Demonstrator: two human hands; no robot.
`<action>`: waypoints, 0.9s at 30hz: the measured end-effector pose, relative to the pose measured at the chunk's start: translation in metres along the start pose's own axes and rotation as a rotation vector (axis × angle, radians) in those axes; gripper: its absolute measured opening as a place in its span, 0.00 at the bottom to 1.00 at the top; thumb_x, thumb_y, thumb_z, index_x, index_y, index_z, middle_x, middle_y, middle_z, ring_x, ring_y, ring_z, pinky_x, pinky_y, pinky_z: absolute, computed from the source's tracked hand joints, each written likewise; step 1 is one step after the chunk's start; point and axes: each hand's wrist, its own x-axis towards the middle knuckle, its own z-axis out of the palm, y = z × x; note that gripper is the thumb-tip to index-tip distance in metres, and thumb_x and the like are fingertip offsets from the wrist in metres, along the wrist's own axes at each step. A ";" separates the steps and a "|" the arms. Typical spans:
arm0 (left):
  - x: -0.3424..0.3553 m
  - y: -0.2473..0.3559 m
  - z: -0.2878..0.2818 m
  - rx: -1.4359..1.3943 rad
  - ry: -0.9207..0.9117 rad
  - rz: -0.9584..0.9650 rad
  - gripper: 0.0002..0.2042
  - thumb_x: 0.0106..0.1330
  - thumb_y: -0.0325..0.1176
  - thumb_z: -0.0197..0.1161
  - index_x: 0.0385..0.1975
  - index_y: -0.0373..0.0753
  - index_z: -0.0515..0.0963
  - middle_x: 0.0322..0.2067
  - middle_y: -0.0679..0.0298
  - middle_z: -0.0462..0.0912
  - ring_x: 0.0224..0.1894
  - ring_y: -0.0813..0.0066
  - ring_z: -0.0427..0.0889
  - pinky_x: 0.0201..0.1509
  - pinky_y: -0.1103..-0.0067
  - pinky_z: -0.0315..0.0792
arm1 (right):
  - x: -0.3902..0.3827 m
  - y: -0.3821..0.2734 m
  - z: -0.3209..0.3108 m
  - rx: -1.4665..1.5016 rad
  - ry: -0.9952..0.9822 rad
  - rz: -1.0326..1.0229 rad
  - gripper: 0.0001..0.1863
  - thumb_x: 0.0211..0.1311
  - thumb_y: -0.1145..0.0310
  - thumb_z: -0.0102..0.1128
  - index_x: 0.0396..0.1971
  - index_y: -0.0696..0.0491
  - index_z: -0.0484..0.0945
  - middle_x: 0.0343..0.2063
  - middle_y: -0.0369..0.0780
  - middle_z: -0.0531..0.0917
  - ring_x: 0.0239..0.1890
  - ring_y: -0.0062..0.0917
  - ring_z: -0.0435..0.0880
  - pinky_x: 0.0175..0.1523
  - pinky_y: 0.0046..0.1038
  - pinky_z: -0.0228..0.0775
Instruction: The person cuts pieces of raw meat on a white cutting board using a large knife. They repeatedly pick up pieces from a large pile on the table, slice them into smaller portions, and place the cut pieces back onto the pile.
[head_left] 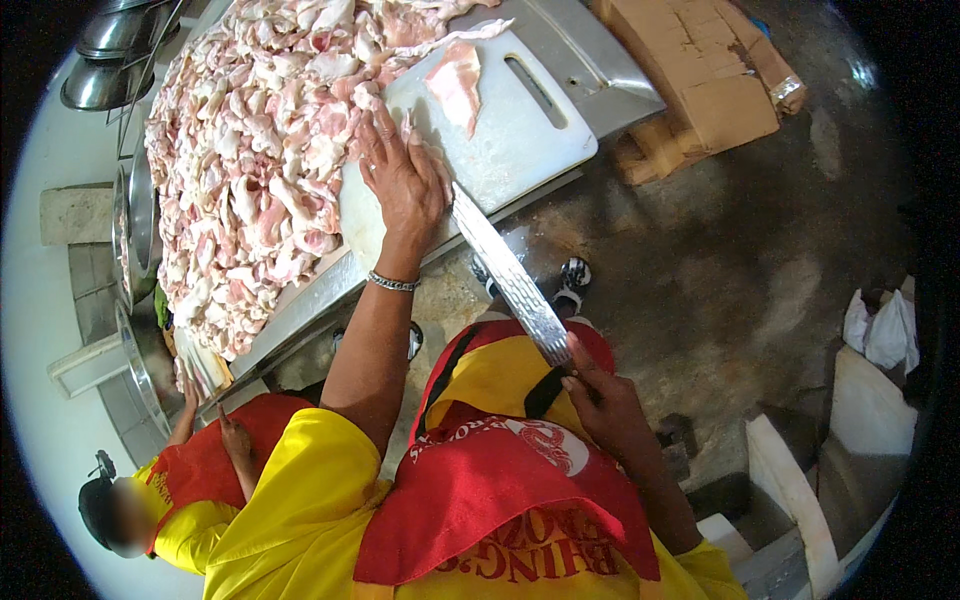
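Note:
My right hand (608,398) is wrapped round the handle end of a long knife. The knife's broad, dimpled blade (510,275) slants up and left, its tip close to my left hand (408,190). That hand lies over the white cutting board (505,165) with fingers stretched out, at the edge of the meat heap; a bit of pink meat shows beside it, and what is under the palm is hidden. Higher on the board lies a flat piece of raw meat (458,85) with pale skin. The large heap of raw chicken pieces (250,160) spreads left of the board.
The metal table (620,85) carries the board and heap. Flattened cardboard (690,75) lies at the upper right. Metal bowls (108,80) stand at the upper left. A co-worker (215,460) in a red apron is on my left. White slabs (790,490) stand lower right.

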 end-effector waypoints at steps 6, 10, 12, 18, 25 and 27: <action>-0.018 0.016 -0.029 -0.111 -0.118 0.028 0.16 0.65 0.35 0.61 0.48 0.33 0.73 0.43 0.44 0.74 0.46 0.51 0.74 0.52 0.63 0.69 | 0.004 -0.007 -0.002 0.023 0.073 -0.105 0.30 0.68 0.70 0.57 0.69 0.45 0.63 0.34 0.47 0.85 0.34 0.22 0.84 0.41 0.26 0.74; -0.009 0.018 -0.040 -0.245 -0.273 -0.132 0.12 0.63 0.32 0.63 0.43 0.34 0.74 0.33 0.54 0.79 0.33 0.67 0.81 0.39 0.74 0.74 | -0.001 -0.013 -0.018 0.061 -0.142 0.227 0.27 0.69 0.70 0.53 0.68 0.51 0.64 0.57 0.51 0.77 0.58 0.39 0.78 0.63 0.34 0.67; -0.002 0.014 -0.042 -0.249 -0.281 -0.171 0.09 0.63 0.30 0.63 0.40 0.34 0.75 0.29 0.56 0.80 0.30 0.71 0.81 0.36 0.76 0.75 | -0.001 -0.009 -0.017 -0.039 -0.011 0.039 0.20 0.68 0.67 0.57 0.58 0.55 0.74 0.40 0.48 0.82 0.39 0.30 0.81 0.47 0.30 0.71; -0.011 -0.004 -0.051 -0.254 -0.239 -0.252 0.10 0.58 0.25 0.62 0.38 0.32 0.76 0.30 0.57 0.81 0.30 0.70 0.82 0.37 0.76 0.76 | -0.008 0.009 -0.006 -0.128 0.078 -0.116 0.24 0.68 0.69 0.57 0.64 0.51 0.70 0.27 0.43 0.82 0.27 0.21 0.79 0.34 0.26 0.71; -0.007 -0.017 -0.047 -0.624 -0.324 -0.503 0.11 0.61 0.28 0.62 0.41 0.29 0.78 0.31 0.59 0.83 0.31 0.77 0.82 0.38 0.80 0.76 | -0.011 0.005 -0.012 0.096 -0.021 0.034 0.29 0.69 0.71 0.56 0.69 0.49 0.64 0.27 0.38 0.80 0.27 0.15 0.74 0.35 0.23 0.70; -0.006 -0.015 -0.044 -0.581 -0.320 -0.459 0.09 0.63 0.30 0.63 0.36 0.30 0.78 0.27 0.61 0.84 0.28 0.78 0.81 0.36 0.81 0.75 | 0.005 0.008 -0.002 0.096 0.010 -0.035 0.29 0.69 0.71 0.56 0.69 0.52 0.64 0.30 0.38 0.80 0.28 0.15 0.75 0.36 0.23 0.71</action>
